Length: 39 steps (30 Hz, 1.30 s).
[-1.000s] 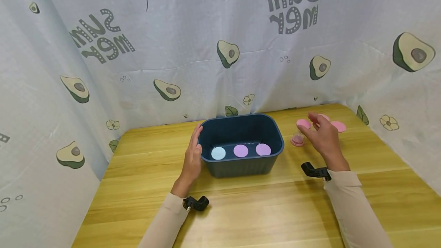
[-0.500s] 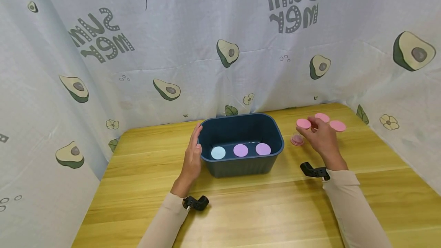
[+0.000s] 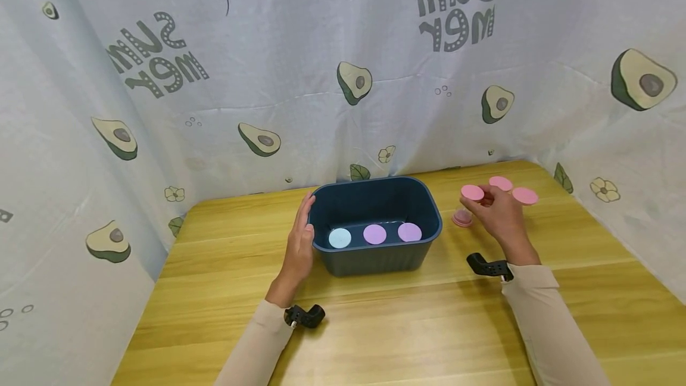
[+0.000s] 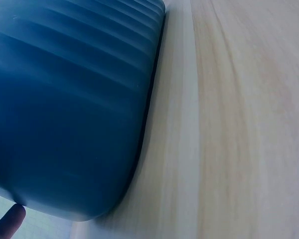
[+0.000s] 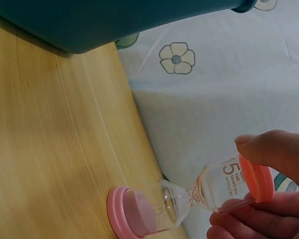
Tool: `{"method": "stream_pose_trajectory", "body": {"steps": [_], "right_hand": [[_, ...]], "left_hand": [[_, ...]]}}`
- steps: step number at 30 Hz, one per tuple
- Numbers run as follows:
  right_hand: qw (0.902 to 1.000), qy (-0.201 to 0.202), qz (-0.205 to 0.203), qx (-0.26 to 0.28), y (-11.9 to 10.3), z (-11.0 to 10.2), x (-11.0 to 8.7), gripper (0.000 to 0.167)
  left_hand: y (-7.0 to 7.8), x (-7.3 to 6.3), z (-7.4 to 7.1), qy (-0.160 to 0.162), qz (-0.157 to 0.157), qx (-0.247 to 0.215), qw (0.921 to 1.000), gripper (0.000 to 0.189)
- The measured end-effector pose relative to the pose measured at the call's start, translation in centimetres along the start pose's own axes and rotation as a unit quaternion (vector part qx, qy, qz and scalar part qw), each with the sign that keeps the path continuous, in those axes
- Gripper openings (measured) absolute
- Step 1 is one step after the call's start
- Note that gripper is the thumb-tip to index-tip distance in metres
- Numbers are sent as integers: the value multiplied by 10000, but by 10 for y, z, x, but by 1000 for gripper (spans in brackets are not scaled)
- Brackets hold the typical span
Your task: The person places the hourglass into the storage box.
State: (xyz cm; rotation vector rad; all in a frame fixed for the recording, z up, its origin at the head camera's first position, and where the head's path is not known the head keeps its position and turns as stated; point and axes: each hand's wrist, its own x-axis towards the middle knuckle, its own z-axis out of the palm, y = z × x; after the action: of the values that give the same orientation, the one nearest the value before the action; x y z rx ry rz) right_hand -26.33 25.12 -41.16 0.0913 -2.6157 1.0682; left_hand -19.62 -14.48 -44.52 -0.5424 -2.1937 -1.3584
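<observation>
In the head view, my right hand [image 3: 502, 214] pinches the upper end of a sand timer [image 3: 463, 217] between thumb and fingers. The right wrist view shows this sand timer [image 5: 189, 196] with clear bulbs, "15" printed on the upper one and pink sand in the lower one. Its pink base is on the table, and my thumb lies at the pink top cap. A dark blue rectangular bin [image 3: 354, 261] stands left of it. My left hand [image 3: 299, 249] rests against the bin's left end, fingers straight; only fingertips [image 4: 10, 221] show in the left wrist view.
Inside the bin are a light blue round top [image 3: 340, 238] and two purple ones [image 3: 374, 234]. Just beyond my right hand are two more pink round tops [image 3: 525, 196]. A printed curtain [image 3: 300, 106] hangs behind the wooden table [image 3: 386, 326].
My right hand's fingers have closed in on the sand timer's upper end, and the hand has lowered slightly. The left hand and bin have stayed in place.
</observation>
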Motion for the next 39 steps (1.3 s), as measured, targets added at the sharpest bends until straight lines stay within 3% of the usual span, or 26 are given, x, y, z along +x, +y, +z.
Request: {"method": "stream_pose_trajectory", "body": {"steps": [15,35,39], "right_hand": [[9998,-40,155,-79,0,0,-1,55],[9989,46,297,350,-19,-9,-2,67],[9983,96,305,491,-23,-12,-4,68]], "left_hand": [[-2,1,1,10,24,-70,10000,55],[-1,1,0,-8,8,-88,10000,55],[5,2,-1,-34,-76,-107,9999,55]]}}
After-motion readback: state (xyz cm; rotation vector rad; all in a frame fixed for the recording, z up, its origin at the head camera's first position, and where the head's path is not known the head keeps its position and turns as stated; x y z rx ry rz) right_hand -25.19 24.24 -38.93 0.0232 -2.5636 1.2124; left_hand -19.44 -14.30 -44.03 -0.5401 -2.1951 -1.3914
